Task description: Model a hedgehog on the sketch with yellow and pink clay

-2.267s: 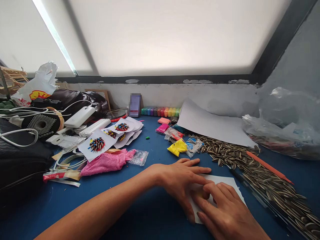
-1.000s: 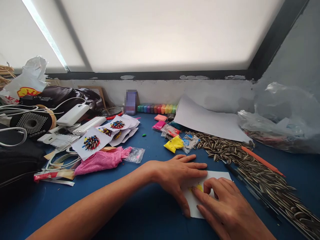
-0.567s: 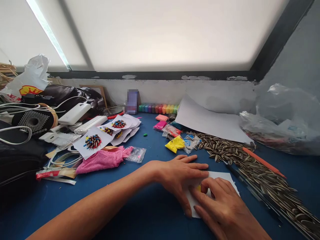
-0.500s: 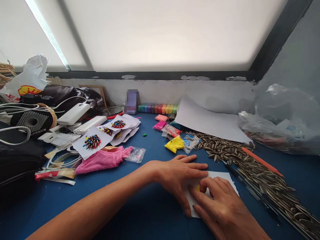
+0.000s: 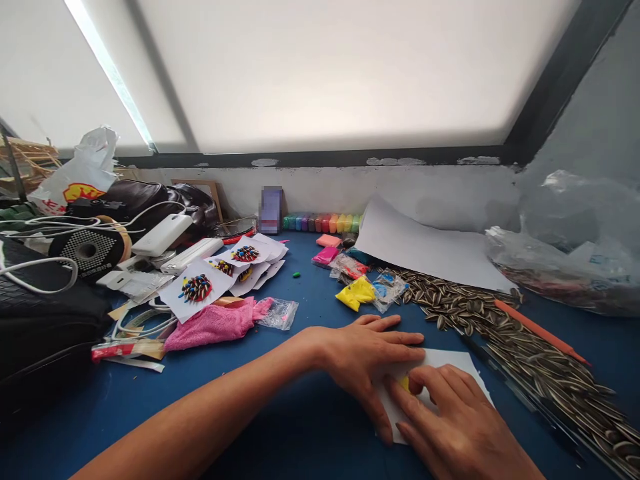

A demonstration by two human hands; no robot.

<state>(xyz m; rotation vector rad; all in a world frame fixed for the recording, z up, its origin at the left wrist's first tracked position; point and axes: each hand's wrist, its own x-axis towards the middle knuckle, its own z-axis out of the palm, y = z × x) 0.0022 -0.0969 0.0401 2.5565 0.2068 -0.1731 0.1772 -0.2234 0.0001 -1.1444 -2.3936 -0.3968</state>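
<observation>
My left hand [image 5: 367, 353] lies flat with fingers spread over the left side of a white sheet of paper [image 5: 453, 357]. Bent over the same sheet, my right hand [image 5: 453, 417] has its fingers curled and its fingertips down at a small piece of yellow clay [image 5: 404, 383], most of which they hide. Beyond my left fingers are an opened packet of yellow clay [image 5: 356, 293] and a clear bag with blue clay [image 5: 387, 290]. A heap of striped sunflower seeds [image 5: 530, 353] spreads to the right of the paper.
An orange pen [image 5: 543, 332] lies on the seeds; a dark rod [image 5: 520, 383] runs along their near edge. At left are cards with seed-and-clay figures [image 5: 195, 290], a pink cloth [image 5: 215, 325], power banks [image 5: 163, 235] and a black bag [image 5: 45, 333]. Large white paper [image 5: 425, 247] leans behind.
The camera view has turned slightly, so everything sits a little further right and lower. Both hands stay on the paper, the right fingers still at the yellow clay.
</observation>
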